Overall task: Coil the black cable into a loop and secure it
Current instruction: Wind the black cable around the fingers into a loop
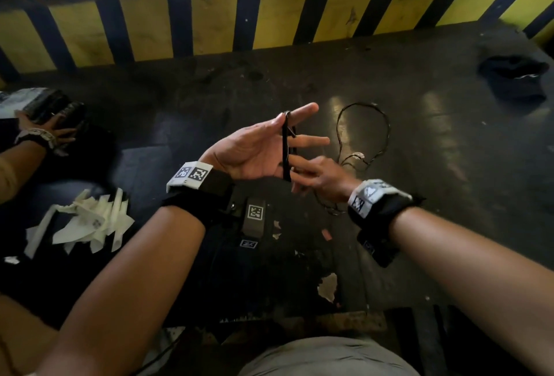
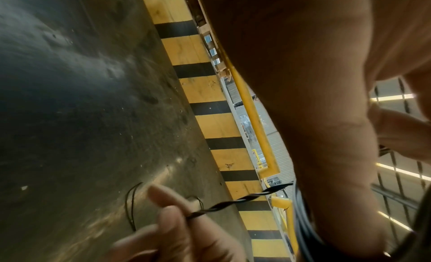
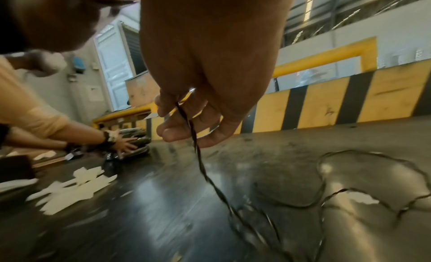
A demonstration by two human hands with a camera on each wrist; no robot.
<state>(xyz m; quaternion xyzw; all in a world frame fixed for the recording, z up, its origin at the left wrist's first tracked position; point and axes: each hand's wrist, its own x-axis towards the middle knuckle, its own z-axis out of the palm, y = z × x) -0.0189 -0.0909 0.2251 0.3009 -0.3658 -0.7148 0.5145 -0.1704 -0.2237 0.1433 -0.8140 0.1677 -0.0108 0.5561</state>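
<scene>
The black cable is thin and twisted. Several turns of it run around the straight, spread fingers of my left hand, which is held palm-up above the dark surface. Just below it, my right hand pinches the cable between thumb and fingers. The right wrist view shows the pinch and the cable trailing down from it. In the left wrist view the cable stretches taut from my right fingers to my left hand. The cable's loose rest lies in a ragged loop on the surface to the right.
A yellow-and-black striped barrier closes off the far side. White paper scraps lie at the left. Another person's hand rests on dark bundles at far left. A black cap lies at the far right. A small marked device sits below my wrists.
</scene>
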